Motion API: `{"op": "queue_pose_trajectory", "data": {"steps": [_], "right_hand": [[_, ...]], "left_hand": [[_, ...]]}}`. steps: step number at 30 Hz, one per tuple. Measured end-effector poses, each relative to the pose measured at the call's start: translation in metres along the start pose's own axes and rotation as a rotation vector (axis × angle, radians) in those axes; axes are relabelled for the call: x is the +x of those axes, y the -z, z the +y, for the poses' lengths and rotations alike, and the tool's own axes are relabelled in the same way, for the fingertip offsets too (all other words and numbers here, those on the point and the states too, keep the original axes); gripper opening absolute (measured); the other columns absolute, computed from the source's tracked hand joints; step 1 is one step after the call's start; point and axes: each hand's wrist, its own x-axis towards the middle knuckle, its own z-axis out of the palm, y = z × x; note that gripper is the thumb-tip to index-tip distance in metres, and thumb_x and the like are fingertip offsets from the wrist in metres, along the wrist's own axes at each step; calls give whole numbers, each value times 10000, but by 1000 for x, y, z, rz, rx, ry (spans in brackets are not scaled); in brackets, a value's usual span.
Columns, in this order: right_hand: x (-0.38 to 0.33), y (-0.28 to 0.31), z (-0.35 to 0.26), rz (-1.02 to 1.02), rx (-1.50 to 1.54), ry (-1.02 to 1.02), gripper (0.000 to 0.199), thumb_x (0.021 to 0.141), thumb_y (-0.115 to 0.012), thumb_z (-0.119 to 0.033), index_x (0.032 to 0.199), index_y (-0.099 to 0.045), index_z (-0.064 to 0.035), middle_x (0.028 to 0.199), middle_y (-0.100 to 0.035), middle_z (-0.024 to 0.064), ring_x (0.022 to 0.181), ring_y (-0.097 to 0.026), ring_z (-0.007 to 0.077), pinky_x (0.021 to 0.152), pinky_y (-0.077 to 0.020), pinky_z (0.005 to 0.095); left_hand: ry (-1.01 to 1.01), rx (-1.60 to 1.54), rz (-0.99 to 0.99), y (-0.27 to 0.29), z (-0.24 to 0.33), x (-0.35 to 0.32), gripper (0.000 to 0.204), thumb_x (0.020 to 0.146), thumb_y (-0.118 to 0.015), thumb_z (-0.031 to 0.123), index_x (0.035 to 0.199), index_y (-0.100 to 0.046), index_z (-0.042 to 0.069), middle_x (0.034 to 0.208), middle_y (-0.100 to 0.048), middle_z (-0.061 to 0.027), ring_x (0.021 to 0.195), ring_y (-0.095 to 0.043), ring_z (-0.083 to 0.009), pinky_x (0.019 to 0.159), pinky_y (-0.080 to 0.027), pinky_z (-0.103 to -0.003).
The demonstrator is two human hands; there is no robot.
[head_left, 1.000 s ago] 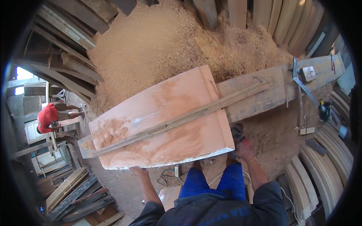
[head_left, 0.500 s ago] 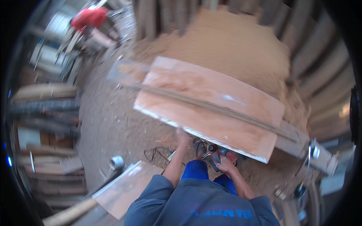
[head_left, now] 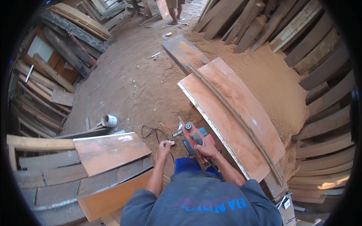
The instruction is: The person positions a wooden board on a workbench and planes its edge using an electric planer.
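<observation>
My right hand (head_left: pixel 206 148) grips a red electric planer (head_left: pixel 195 138) with dark and teal parts, held in front of my body. Left of it, my left hand (head_left: pixel 163 147) is closed, its fingers pinching a small pale block-shaped thing (head_left: pixel 172 143). A thin black cord (head_left: pixel 152 132) lies looped on the ground just beyond that hand. Right of the planer lies a long reddish-brown wooden panel (head_left: pixel 212 106) with a whitish near edge. A narrow wooden strip (head_left: pixel 236 114) runs lengthwise along it, with shavings scattered on top.
The panel rests over a grey plank (head_left: pixel 183 52). Sawdust (head_left: pixel 279 96) is heaped behind it, with boards (head_left: pixel 320 92) leaning at right. A smaller panel (head_left: pixel 113 152) lies on planks at left, near a white bucket (head_left: pixel 109 121). A person's legs (head_left: pixel 174 13) show far off.
My view has turned, so the panel appears swung round to the right. My left hand has drawn away from the panel's edge and pinches the pale thing. The planer appears higher, still in my right hand.
</observation>
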Motion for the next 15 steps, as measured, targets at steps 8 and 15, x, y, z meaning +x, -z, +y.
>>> {"op": "queue_pose_trajectory", "data": {"steps": [8,15], "right_hand": [[-12,23,-55,129,-149,223,520,1002,-572,-384,1297,-582,43,844,-680,182,740,-682,279,688,-540,438],[32,58,-68,171,-111,223,447,1010,-578,-404,1045,-624,39,802,-660,145,675,-635,240,637,-515,402]], "left_hand": [[-381,-316,-77,-92,67,-77,739,932,-749,430,1449,-527,-48,1268,-634,-231,1226,-615,-307,1015,-499,-416],[-421,-40,117,-125,127,-50,647,919,-791,329,1430,-561,7,1192,-660,-169,1078,-665,-257,900,-549,-383]]}}
